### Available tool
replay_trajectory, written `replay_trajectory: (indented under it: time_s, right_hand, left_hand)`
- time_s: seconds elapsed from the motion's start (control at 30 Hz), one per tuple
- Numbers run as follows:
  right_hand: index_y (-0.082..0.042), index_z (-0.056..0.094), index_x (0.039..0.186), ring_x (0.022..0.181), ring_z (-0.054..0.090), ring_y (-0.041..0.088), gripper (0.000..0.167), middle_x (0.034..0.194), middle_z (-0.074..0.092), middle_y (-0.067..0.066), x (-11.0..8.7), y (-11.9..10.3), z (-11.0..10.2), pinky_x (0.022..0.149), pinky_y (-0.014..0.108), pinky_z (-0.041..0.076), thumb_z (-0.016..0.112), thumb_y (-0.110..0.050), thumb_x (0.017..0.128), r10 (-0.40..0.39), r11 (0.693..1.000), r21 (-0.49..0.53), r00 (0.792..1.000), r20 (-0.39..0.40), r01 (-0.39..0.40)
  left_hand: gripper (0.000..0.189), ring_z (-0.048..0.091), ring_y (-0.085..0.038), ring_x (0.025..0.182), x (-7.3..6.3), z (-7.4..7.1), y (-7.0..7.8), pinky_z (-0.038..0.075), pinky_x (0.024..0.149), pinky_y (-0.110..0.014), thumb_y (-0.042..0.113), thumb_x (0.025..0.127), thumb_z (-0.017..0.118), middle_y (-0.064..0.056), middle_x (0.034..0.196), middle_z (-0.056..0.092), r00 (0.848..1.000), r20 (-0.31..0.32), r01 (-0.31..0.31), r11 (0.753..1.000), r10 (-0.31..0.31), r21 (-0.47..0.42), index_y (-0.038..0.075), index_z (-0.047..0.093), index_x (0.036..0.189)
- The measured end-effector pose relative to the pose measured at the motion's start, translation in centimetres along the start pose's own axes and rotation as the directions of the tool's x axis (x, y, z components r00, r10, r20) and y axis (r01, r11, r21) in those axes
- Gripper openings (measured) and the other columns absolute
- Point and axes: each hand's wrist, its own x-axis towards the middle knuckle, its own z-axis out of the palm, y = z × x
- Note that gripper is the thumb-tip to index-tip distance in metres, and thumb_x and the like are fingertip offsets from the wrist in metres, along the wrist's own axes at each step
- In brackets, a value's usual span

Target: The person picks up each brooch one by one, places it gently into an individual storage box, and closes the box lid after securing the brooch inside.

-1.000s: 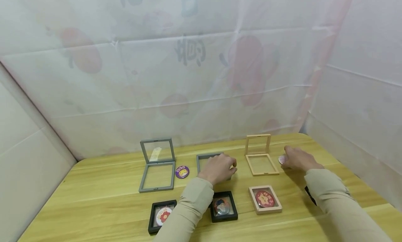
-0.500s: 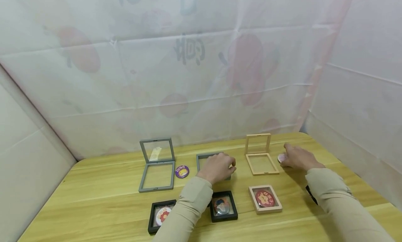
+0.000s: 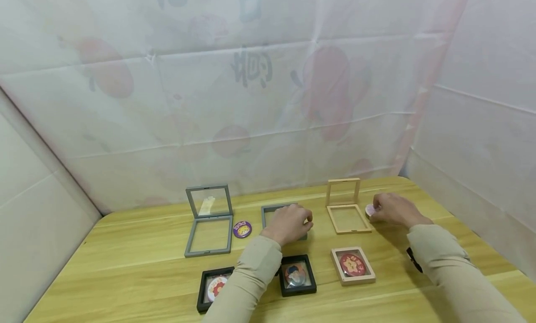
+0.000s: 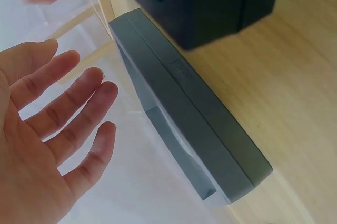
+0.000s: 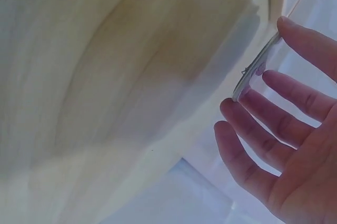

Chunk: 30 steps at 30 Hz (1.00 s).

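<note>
My right hand (image 3: 395, 209) pinches a round pale pin badge (image 3: 369, 211) by its edge, at the right of the wooden table. In the right wrist view the badge (image 5: 256, 69) is tilted between thumb and fingertips, its pin side toward the table and its shadow beside it. Left of it, a beige frame (image 3: 349, 219) stands unfolded with its lid upright. My left hand (image 3: 289, 223) hovers over a grey frame (image 3: 268, 216), partly hiding it. The left wrist view shows that hand's fingers (image 4: 95, 108) loosely spread, holding nothing, beside the closed grey frame (image 4: 184, 108).
An unfolded grey frame (image 3: 188, 251) and a purple badge (image 3: 242, 229) lie at the left. Nearer me are two black frames (image 3: 298, 292) and a beige frame (image 3: 360, 280), each with a badge inside. My left sleeve overlaps one black frame. White sheets (image 3: 188, 104) enclose the table.
The right hand has lifted the pale badge's edge and shifted it slightly left, toward the unfolded beige frame. My left hand has stayed nearly still.
</note>
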Motion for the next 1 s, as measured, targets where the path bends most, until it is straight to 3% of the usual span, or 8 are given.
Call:
replay_trajectory:
  time_s: [0.77, 1.0]
  right_hand:
    - [-0.002, 0.069, 0.090, 0.074, 0.059, 0.023, 0.026, 0.086, 0.066, 0.007, 0.7, -2.6, 0.0, 0.067, 0.046, 0.052, 0.082, -0.022, 0.079, -0.138, 0.990, 0.012, 0.987, -0.078, 0.140]
    - [-0.004, 0.068, 0.087, 0.072, 0.055, 0.019, 0.025, 0.083, 0.063, 0.003, 0.9, -3.7, 0.3, 0.064, 0.040, 0.049, 0.083, -0.022, 0.078, -0.159, 0.986, 0.036, 0.986, -0.043, 0.161]
  left_hand:
    - [0.014, 0.064, -0.006, 0.075, -0.2, -0.1, -0.3, 0.050, 0.062, -0.018, 0.021, 0.100, 0.067, 0.000, 0.101, 0.073, 1.000, -0.005, 0.003, 1.000, -0.003, 0.002, 0.015, 0.078, 0.106]
    - [0.015, 0.063, -0.005, 0.075, -0.3, -0.1, -0.4, 0.050, 0.062, -0.018, 0.022, 0.101, 0.067, 0.001, 0.100, 0.073, 1.000, -0.009, 0.002, 1.000, -0.002, 0.004, 0.015, 0.078, 0.106]
